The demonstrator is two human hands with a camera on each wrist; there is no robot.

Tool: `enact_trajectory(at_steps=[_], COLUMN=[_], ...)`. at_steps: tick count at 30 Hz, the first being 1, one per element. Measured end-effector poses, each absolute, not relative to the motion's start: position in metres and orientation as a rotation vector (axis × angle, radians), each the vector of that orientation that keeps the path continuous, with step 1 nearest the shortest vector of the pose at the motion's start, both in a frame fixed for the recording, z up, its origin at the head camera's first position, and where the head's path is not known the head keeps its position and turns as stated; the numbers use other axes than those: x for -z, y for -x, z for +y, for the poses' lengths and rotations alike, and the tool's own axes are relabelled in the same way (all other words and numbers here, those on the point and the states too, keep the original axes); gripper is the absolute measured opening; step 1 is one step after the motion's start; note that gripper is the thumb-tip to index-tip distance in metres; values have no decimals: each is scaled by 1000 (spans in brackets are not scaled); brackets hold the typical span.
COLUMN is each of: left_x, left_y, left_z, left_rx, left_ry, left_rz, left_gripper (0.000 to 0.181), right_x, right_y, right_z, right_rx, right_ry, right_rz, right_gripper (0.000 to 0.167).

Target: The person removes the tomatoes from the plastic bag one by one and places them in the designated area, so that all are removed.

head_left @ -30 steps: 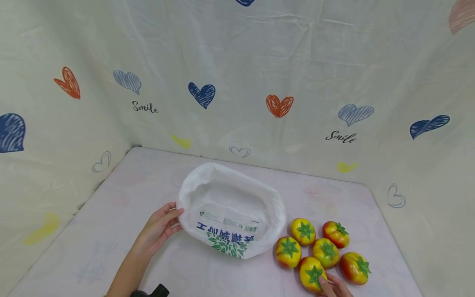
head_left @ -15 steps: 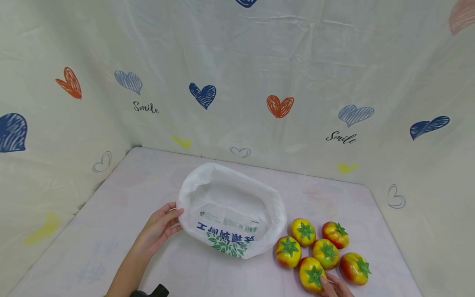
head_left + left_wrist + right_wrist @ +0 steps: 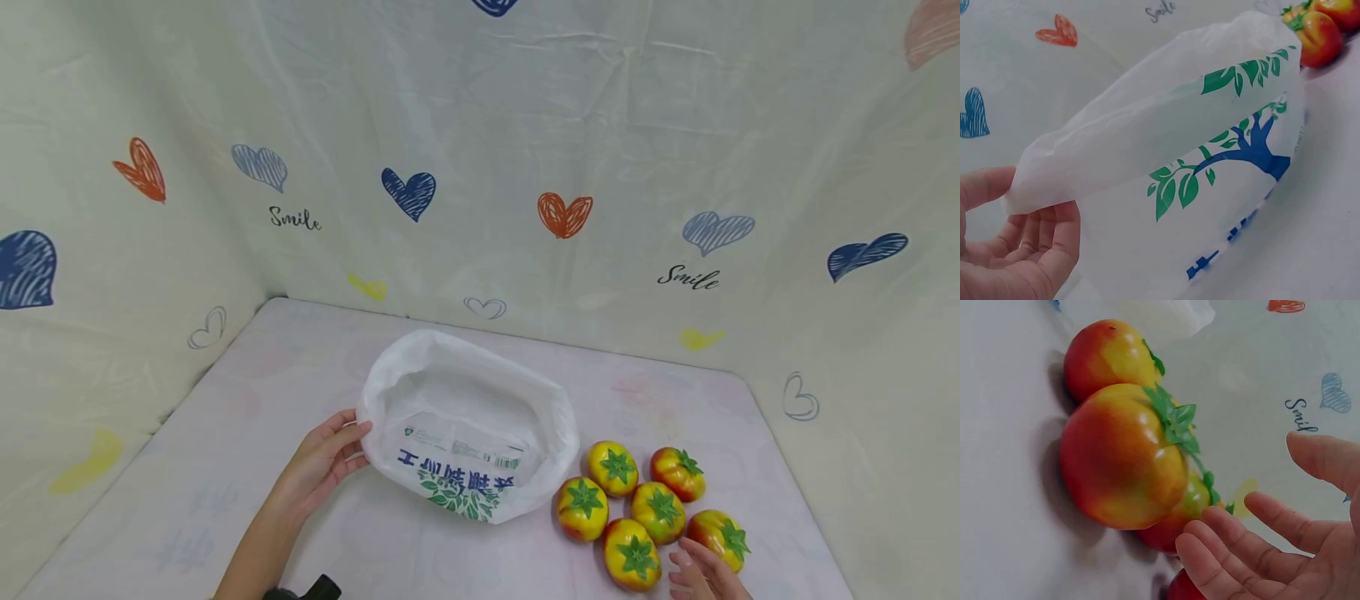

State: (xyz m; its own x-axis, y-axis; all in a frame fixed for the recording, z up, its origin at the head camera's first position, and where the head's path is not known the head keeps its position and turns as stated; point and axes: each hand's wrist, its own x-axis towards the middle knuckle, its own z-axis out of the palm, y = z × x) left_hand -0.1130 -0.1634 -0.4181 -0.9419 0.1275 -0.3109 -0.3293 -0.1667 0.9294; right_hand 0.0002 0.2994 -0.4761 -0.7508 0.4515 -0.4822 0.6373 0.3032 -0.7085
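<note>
A white plastic bag (image 3: pixel 558 433) with green leaf print stands with its mouth wide and its rim folded outward. My left hand (image 3: pixel 322 462) pinches the bag's left edge, thumb above and fingers below, as the left wrist view shows on the bag (image 3: pixel 1122 231). To the right of the bag sits a cluster of several red-and-yellow tomatoes with green star-shaped tops. My right hand (image 3: pixel 707 573) is between the front tomato (image 3: pixel 632 556) and the rightmost tomato (image 3: pixel 723 533), partly covering the latter. In the right wrist view its loosely bent fingers (image 3: pixel 1216 562) hold nothing.
The pale tabletop (image 3: pixel 217 450) is bounded by a curtain (image 3: pixel 480 150) printed with hearts and "Smile" at the back and sides. A black object (image 3: pixel 318 590) shows at the bottom edge beside the left forearm.
My right hand has come off the front tomato and shifted right toward the rightmost one. The left hand and the bag have stayed in place.
</note>
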Motion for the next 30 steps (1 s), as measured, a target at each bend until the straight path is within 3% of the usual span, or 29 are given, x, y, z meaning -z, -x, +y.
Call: enact_trajectory(at_steps=[11,18,22,27,30], left_x=[418,418,414,408,403], left_y=[112,107,103,99,98], left_z=[-169,-177,-181,-186,-185], left_rx=[-2179,-2192,-2254,-2424,-2505], left_ry=[218,230,197,121,52], left_rz=[1777,1783,1835,1843,1905], left_gripper=[48,55,47,25,27], right_x=[415,388,379,373,369], right_y=[16,25,30,36,38], right_z=[285,281,275,266,259], right_rx=[1460,1317,1258,1236,1259], right_ry=[-842,-680,-592,-378,-279], right_rz=[2476,2491,2581,2744,2768], right_gripper=[71,76,73,51,44])
